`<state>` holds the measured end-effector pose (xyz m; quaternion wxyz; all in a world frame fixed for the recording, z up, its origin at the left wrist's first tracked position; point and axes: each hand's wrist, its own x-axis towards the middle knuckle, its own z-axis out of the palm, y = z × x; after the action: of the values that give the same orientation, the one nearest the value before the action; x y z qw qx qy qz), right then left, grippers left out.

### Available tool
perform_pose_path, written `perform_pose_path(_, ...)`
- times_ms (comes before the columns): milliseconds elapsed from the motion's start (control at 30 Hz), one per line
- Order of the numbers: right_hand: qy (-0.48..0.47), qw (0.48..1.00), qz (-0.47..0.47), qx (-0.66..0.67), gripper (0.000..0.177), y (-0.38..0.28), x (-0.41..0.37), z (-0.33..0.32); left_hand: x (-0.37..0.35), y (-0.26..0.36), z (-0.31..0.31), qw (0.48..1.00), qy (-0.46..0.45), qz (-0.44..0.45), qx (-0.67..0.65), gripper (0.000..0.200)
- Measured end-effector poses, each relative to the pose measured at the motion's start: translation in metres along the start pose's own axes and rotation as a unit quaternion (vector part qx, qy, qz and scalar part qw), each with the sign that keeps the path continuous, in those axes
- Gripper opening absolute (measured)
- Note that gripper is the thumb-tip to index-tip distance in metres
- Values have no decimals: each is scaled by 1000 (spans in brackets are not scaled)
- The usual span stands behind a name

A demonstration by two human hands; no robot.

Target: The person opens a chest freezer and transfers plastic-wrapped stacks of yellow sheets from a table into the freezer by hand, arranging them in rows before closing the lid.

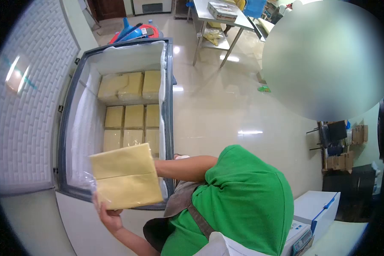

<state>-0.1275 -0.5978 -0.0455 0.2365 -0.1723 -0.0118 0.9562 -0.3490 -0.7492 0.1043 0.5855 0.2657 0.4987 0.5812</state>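
The tall white ribbed lid (25,106) of the white chest freezer (168,106) stands open at the freezer's left side. Inside, 9 pale yellow rectangular blocks (133,116) lie flat: 3 at the far end, sitting higher, and 6 lower down in 2 rows of 3, edge to edge. The frosted walls rise well above them, so the freezer looks only partly filled. Whatever lies at its near end is hidden.

1 more pale yellow rectangular block wrapped in clear plastic (126,177) is up in the air over the freezer's near end, tilted, its broad face to the camera, touching none of the blocks inside. This held block is the only one outside the stack, so the work seems to be mid-way through a single transfer.

The left hand (109,215) comes up from below the freezer's near rim, wrist bent back, fingers closed around the held block's lower left edge. The bare right forearm (185,167) reaches level across the near rim and passes behind the block. The right hand is covered there, so its fingers cannot be told.

Right of the freezer stands the person's green-shirted torso (247,200), crossed by a grey apron strap. Well beyond the freezer's far right corner is a steel table (213,19).
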Motion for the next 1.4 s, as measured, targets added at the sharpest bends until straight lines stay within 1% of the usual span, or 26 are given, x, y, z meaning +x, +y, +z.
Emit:
perform_pose_path(67,61,998,9,-15,68,-20,5,-35,33,-29,20,992,120,-24,-42,55)
perform_pose_path(167,125,991,29,-49,70,-55,32,-74,76,-26,40,991,117,-50,-39,48)
perform_pose_path(200,140,987,43,-66,70,-66,46,-85,93,-31,42,986,148,-56,-46,48)
perform_pose_path(267,161,979,82,-98,71,-79,79,-107,119,-35,30,980,194,-31,-1,42)
perform_pose_path(300,172,972,106,-116,72,-85,95,-117,125,-33,20,974,218,-13,61,40)
perform_pose_path(333,176,967,129,-134,72,-92,114,-124,122,-41,-16,956,220,-15,194,34)
perform_pose_path(367,185,959,152,-153,73,-100,134,-132,128,-34,-20,923,320,-29,213,30)
perform_pose_path(400,192,951,170,-174,73,-110,154,-140,127,-39,-40,852,384,60,350,28)
perform_pose_path(433,200,943,188,-190,73,-119,175,-149,120,-35,-62,764,413,47,493,32)
perform_pose_path(467,209,934,202,-208,74,-125,193,-160,115,-29,-79,673,435,12,597,37)
perform_pose_path(500,216,926,215,-223,74,-133,214,-171,102,-36,-105,655,444,-28,610,46)
perform_pose_path(600,250,899,250,-258,76,-149,260,-211,75,-75,-155,616,439,-111,644,53)
perform_pose_path(667,281,878,272,-277,77,-158,280,-244,65,-108,-181,579,377,-54,721,60)
perform_pose_path(700,294,868,283,-283,77,-159,289,-260,66,-110,-185,576,379,-71,720,60)
perform_pose_path(767,310,849,307,-298,78,-150,317,-296,77,-111,-189,581,365,-27,727,64)
perform_pose_path(800,317,840,320,-302,79,-142,331,-316,78,-112,-192,597,370,-22,711,65)
perform_pose_path(833,323,833,332,-303,79,-131,346,-338,74,-117,-198,593,365,-41,717,66)
perform_pose_path(900,328,822,352,-305,80,-102,376,-379,70,-126,-204,598,395,-49,696,75)
perform_pose_path(967,330,814,367,-306,81,-69,404,-421,58,-137,-208,634,393,-23,666,72)
perform_pose_path(1100,321,811,377,-310,83,-8,470,-494,45,-142,-191,642,406,-56,649,72)
perform_pose_path(1200,320,808,370,-328,85,16,515,-527,41,-144,-182,644,409,-81,642,71)
perform_pose_path(1267,336,791,375,-347,86,17,529,-533,40,-140,-180,645,408,-93,639,71)
perform_pose_path(1300,245,845,404,-251,89,16,532,-582,40,-139,-179,645,408,-94,640,71)
perform_pose_path(1333,280,758,356,-469,85,30,542,-633,40,-141,-181,643,408,-96,641,71)
perform_pose_path(1367,285,700,323,-569,83,40,542,-653,41,-141,-182,643,410,-98,639,71)
perform_pose_path(1400,297,624,295,-660,82,49,542,-670,41,-141,-182,643,412,-103,637,70)
